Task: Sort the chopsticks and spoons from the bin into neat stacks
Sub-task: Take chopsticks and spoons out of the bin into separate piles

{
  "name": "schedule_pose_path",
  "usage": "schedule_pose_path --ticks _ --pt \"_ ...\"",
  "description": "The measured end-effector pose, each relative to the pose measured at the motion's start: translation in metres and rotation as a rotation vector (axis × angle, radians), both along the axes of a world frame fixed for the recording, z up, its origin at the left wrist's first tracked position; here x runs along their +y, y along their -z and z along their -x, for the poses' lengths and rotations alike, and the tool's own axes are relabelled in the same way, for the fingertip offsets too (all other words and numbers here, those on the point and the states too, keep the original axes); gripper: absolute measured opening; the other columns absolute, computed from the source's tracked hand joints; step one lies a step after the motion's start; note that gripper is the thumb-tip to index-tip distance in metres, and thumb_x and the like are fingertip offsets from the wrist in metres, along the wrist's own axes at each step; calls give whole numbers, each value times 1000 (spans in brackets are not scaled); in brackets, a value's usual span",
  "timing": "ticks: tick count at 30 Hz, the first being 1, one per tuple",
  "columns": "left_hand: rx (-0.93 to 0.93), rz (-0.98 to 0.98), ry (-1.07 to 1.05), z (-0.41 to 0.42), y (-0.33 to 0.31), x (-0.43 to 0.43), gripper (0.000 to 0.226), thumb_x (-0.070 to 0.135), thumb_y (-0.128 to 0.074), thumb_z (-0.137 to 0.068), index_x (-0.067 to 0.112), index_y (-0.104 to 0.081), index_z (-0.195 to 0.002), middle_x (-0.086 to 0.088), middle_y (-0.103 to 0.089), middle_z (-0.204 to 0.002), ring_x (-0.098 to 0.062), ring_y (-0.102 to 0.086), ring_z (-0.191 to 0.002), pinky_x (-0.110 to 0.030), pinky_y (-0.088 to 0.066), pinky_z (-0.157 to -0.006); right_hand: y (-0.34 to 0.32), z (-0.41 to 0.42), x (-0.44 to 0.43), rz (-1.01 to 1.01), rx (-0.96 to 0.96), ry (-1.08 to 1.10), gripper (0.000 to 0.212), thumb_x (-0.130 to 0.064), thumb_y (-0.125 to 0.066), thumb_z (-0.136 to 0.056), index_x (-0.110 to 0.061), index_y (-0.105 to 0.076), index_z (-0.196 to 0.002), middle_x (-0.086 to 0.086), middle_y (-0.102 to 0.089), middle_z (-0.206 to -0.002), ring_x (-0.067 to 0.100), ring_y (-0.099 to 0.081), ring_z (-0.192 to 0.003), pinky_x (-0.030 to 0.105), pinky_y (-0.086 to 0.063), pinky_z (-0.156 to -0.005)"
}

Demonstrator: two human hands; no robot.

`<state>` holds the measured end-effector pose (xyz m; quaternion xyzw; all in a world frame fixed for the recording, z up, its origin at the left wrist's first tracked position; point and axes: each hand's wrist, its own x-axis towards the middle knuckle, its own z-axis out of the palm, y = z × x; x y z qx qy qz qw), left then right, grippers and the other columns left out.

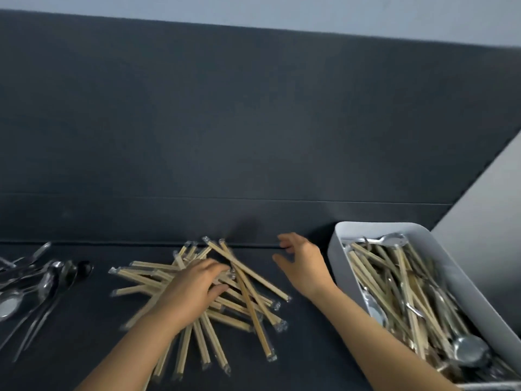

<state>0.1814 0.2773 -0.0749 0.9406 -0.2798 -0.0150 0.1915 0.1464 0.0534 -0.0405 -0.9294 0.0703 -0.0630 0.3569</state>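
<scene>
A person's left hand (194,292) lies palm down on a loose pile of wrapped chopsticks (242,303), fingers stretched out and slightly spread across the sticks; motion blur hides whether any stick is pinched beneath it. The right hand (301,263) hangs just above the dark table (310,348), fingers loosely fanned and holding nothing, in the gap between the pile and a white bin (366,230).

The pile sits at the middle of the near edge, its pale sticks crossing at many angles, each in a clear sleeve. Several fan out toward the camera under the left forearm, while 2 long ones slant from the far edge toward the right, ending near the right wrist. The right hand is close beside the pile's right fringe and touches none of it.

The bin stands at the right, angled, its near end running out of view. It holds a tangle of more chopsticks (394,283) mixed with metal spoons (468,351), and 1 spoon bowl (392,239) rests against its far wall. The right forearm passes just beside the bin's left wall.

At the far left, well apart from the bin, a heap of sorted spoons (42,280) lies overlapped, handles toward the camera. A dark panel (253,122) rises behind the table.
</scene>
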Motion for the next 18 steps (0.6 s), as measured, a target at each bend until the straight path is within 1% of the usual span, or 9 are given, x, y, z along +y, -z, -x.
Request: schedule_pose_path --ticks 3,5,8,11,15,18 --pt "-11 28 88 11 -9 -25 45 38 -52 -94 29 -45 -137 14 -46 -135 -6 -41 -126 -23 -33 -103 -17 38 -37 23 -97 154 38 -19 -66 -86 -15 -57 -122 -2 -63 -109 10 -57 -95 22 -45 -87" --pt "-11 34 141 17 -15 -43 46 39 -51 -94 28 -44 -137 13 -45 -136 -7 -39 -128 -24 -32 -105 -26 66 -62 80 -125 255 35 -19 -66 -85 -15 -59 -120 -2 -65 -108 12 -59 -96 20 -42 -82" --pt "-52 60 219 28 -25 -71 46 39 -53 -93 26 -46 -136 11 -47 -135 -10 -40 -127 -26 -32 -105 -36 109 -97 143 -86 385 34 -21 -65 -86 -18 -60 -120 -5 -66 -108 15 -61 -100 22 -42 -81" --pt "-76 68 303 39 -37 -99 46 41 -49 -94 29 -42 -139 15 -43 -137 -7 -35 -129 -24 -30 -105 -43 147 -126 201 -24 499 30 -22 -64 -87 -17 -61 -117 -1 -65 -107 18 -60 -96 25 -42 -78" --pt "-77 72 395 53 -49 -137 47 42 -47 -95 30 -39 -140 16 -41 -139 -5 -33 -129 -24 -31 -105 -45 180 -156 204 5 607 29 -23 -65 -86 -16 -62 -114 2 -66 -107 21 -61 -94 32 -48 -82" --pt "-80 75 448 61 -54 -162 48 43 -47 -95 30 -39 -140 16 -41 -139 -5 -33 -129 -24 -32 -105 -43 191 -173 192 -5 619 31 -22 -65 -87 -16 -61 -117 -1 -64 -108 14 -59 -92 27 -47 -81"
